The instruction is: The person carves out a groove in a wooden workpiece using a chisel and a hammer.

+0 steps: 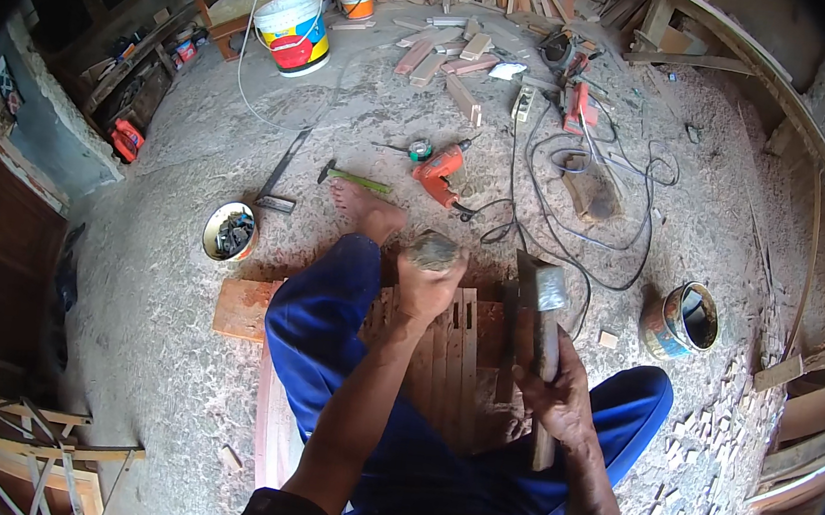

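My left hand (427, 287) is closed around an upright chisel, of which only the worn, rounded handle end (433, 252) shows above the fist. Its blade is hidden below. Under that fist, between my legs, lie several wooden strips (453, 372) side by side, with dark narrow slots cut in some. My right hand (560, 399) grips a hammer (546, 347) by its pale wooden handle. The hammer's broad metal head, dark on one side and shiny on the other, points away from me, right of the left fist and apart from it.
Ahead lie an orange drill (439, 172), a green-handled hammer (360, 182), a try square (278, 201) and a red power tool (579, 109) with looping cables. Small buckets stand left (230, 230) and right (679, 321). Wood offcuts (439, 54) and a large bucket (291, 34) are farther off.
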The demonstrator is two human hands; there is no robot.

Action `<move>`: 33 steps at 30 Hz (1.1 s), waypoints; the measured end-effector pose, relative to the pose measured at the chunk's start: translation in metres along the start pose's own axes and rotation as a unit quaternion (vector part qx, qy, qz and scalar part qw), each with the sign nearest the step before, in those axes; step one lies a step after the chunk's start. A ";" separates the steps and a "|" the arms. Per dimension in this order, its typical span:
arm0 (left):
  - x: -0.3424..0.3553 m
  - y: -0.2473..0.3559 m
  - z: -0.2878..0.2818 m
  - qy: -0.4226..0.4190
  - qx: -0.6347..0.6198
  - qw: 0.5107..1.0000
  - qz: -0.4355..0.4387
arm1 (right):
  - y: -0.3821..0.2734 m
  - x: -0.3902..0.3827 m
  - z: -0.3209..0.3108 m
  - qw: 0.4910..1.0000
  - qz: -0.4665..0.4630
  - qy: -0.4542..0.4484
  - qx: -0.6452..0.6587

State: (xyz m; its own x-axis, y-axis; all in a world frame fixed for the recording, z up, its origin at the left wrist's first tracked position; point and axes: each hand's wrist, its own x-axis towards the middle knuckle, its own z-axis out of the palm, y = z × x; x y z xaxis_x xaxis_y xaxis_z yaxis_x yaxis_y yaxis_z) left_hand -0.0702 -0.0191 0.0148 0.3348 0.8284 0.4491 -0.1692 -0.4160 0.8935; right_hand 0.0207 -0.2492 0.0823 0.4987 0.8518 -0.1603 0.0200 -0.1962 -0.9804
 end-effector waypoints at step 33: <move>-0.015 -0.009 0.001 -0.013 -0.018 0.999 -0.025 | -0.162 0.042 0.017 0.902 -0.392 0.128 -0.128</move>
State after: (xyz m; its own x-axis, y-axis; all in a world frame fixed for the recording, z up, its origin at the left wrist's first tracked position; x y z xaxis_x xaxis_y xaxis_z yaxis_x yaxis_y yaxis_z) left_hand -0.0721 -0.0279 0.0001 0.3677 0.8377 0.4038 -0.1846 -0.3599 0.9146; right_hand 0.0238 -0.1730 0.2324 0.4277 0.6436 0.6347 0.6366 0.2840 -0.7170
